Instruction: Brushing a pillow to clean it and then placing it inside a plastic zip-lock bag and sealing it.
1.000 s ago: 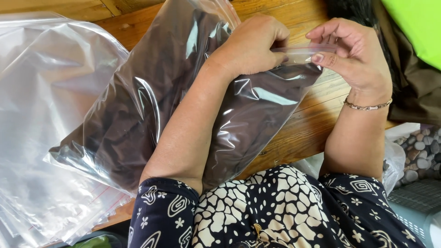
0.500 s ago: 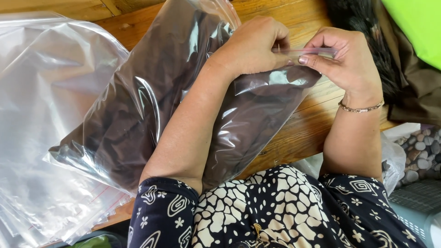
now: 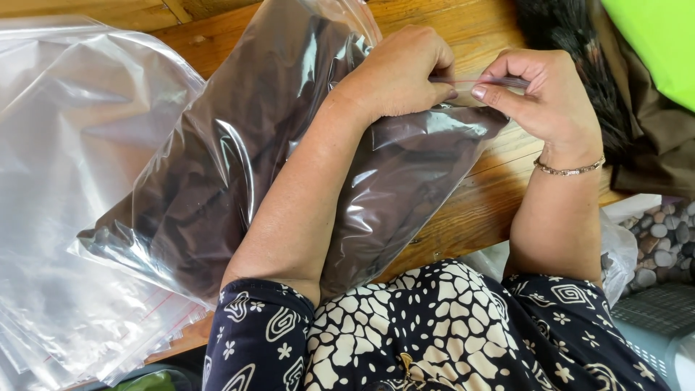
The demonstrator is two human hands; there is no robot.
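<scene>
- Left hand (image 3: 402,72) is curling into a loose fist over the top of the bag (image 3: 239,174), its fingers (image 3: 434,87) pressed together and pinching the bag's clear mouth strip.
- Right hand (image 3: 543,98) is meeting it from the other side; thumb and forefinger are pinching the same strip, with the fingertips of the two hands almost touching.
- The bag is lying slantwise on the wooden worktop (image 3: 478,203), its mouth up at the hands and its lower corner pointing toward the left edge of the view. It is clear plastic, holding folded dark brown cloth (image 3: 210,195).
- The left forearm is resting across the bag.
- A bracelet (image 3: 568,171) is sitting on the right wrist.
- A stack of empty clear bags (image 3: 65,217) is lying on the left, partly under the filled bag.
- Dark brown fabric (image 3: 651,137) and a lime-green sheet (image 3: 655,36) are showing at the upper right.
- Pebbles (image 3: 662,232) are showing at the right, below the worktop edge.
- Patterned navy and cream clothing (image 3: 434,333) is filling the bottom of the view.
</scene>
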